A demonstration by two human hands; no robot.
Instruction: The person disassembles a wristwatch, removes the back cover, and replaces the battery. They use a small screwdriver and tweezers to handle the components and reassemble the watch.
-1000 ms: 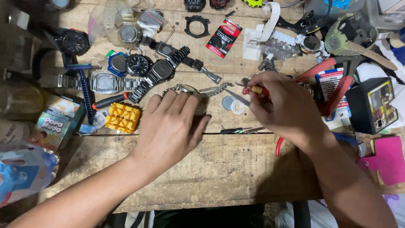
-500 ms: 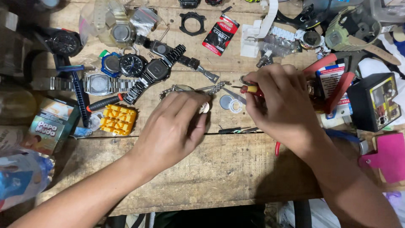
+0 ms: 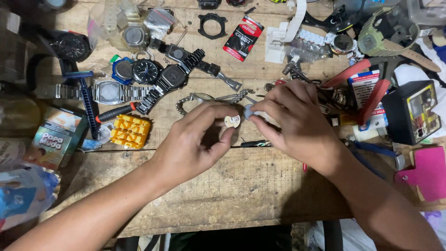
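Note:
My left hand (image 3: 200, 137) rests on the wooden workbench (image 3: 232, 186) and pinches a small pale round watch part (image 3: 232, 121) between thumb and fingertips. My right hand (image 3: 295, 118) is just to its right, fingertips holding a small grey round piece (image 3: 248, 111) close to the pale part, nearly touching it. A silver chain-link watch bracelet (image 3: 195, 98) lies right behind my left hand. A thin dark tool (image 3: 254, 143) lies on the bench below my two hands.
Several watches (image 3: 144, 72) and a steel bracelet watch (image 3: 109, 91) lie at back left, beside a yellow block (image 3: 129, 131) and a blue-handled tool (image 3: 86, 104). Red-handled pliers (image 3: 367, 88), a black box (image 3: 411, 114) and a pink card (image 3: 425, 172) crowd the right. A battery pack (image 3: 243, 37) sits behind.
My left hand has turned and lifted the pale part into its fingertips. My right hand has let the orange-handled tool out of sight and moved left, bringing a grey piece to the part.

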